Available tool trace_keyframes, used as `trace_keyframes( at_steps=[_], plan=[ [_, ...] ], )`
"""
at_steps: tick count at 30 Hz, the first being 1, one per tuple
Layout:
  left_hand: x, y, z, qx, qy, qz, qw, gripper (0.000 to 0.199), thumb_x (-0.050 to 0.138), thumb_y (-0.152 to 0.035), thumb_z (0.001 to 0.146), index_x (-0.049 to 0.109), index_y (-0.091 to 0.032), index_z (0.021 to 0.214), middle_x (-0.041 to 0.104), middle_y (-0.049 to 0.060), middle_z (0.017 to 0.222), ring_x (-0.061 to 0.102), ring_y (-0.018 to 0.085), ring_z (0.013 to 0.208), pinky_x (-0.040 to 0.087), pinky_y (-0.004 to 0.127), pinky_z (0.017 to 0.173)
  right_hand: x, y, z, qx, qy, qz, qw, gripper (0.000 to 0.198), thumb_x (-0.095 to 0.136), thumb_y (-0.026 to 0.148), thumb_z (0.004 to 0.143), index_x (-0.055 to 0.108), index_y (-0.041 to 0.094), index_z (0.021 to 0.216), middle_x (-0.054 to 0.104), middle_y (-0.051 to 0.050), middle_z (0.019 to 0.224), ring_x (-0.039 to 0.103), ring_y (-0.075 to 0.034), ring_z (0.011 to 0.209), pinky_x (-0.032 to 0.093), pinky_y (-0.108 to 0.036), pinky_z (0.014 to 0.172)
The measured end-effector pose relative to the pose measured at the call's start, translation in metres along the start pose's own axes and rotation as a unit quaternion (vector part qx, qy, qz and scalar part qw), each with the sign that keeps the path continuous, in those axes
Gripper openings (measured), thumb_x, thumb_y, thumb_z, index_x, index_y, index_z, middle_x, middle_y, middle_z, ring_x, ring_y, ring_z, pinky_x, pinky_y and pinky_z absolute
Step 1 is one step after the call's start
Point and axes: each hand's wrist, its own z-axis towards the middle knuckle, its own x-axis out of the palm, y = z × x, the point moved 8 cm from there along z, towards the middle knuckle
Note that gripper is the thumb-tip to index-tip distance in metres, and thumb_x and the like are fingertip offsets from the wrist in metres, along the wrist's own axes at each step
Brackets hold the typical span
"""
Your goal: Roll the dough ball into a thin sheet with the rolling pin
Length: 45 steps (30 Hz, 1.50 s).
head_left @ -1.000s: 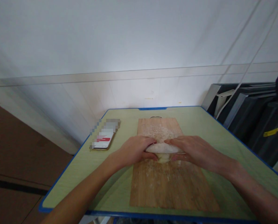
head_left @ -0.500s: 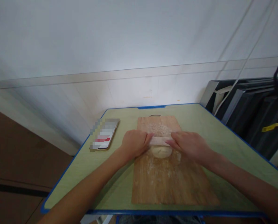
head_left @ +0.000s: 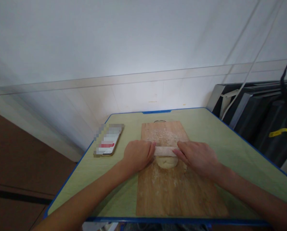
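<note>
A pale, floury rolling pin [head_left: 164, 151] lies crosswise over a round piece of dough [head_left: 167, 162]. My left hand [head_left: 139, 154] is wrapped round the pin's left end, and my right hand [head_left: 198, 157] grips its right end. Only the pin's middle shows; my fingers cover the ends. The dough's near half sticks out below the pin, while its far part is hidden under it. Beneath both is a wooden cutting board [head_left: 172, 195], dusted with flour [head_left: 165, 137] toward its far end.
The board rests on a light green table [head_left: 230, 154] with a blue edge. To the left lies a phone [head_left: 109, 141], its picture partly blurred out. A white wall [head_left: 134, 93] stands behind the table. Dark flat panels [head_left: 261, 118] lean at the right.
Both hands and the rolling pin have moved slightly toward me over the dough. The view has shifted a little too. Both hands have kept their hold.
</note>
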Motion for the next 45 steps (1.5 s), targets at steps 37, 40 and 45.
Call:
trace_keyframes(
  at_steps=[37, 40, 45],
  plan=[
    [-0.002, 0.003, 0.015, 0.062, 0.084, -0.060, 0.993, 0.059, 0.014, -0.039, 0.093, 0.063, -0.014, 0.070, 0.066, 0.010, 0.071, 0.061, 0.019, 0.067, 0.039, 0.028, 0.059, 0.005, -0.012, -0.001, 0.010, 0.078, 0.087, 0.993, 0.055, 0.017, 0.037, 0.095, 0.060, 0.020, 0.065, 0.068, -0.006, 0.068, 0.063, -0.019, 0.064, 0.036, -0.028, 0.054],
    [-0.001, 0.002, 0.003, 0.006, 0.012, -0.001, 1.000, 0.061, 0.010, -0.037, 0.092, 0.064, -0.014, 0.073, 0.066, 0.014, 0.071, 0.062, 0.023, 0.067, 0.040, 0.032, 0.058, -0.002, -0.005, -0.015, 0.038, 0.006, 0.006, 0.999, 0.047, 0.023, 0.035, 0.094, 0.059, 0.020, 0.067, 0.066, -0.006, 0.062, 0.062, -0.020, 0.057, 0.031, -0.029, 0.048],
    [0.004, 0.002, -0.006, -0.009, -0.006, 0.014, 1.000, 0.061, 0.009, -0.037, 0.092, 0.064, -0.017, 0.077, 0.067, 0.012, 0.071, 0.063, 0.024, 0.066, 0.041, 0.033, 0.056, -0.005, 0.000, -0.019, 0.017, -0.036, -0.026, 0.999, 0.043, 0.026, 0.034, 0.093, 0.058, 0.020, 0.071, 0.066, -0.005, 0.061, 0.061, -0.018, 0.054, 0.028, -0.028, 0.047]
  ],
)
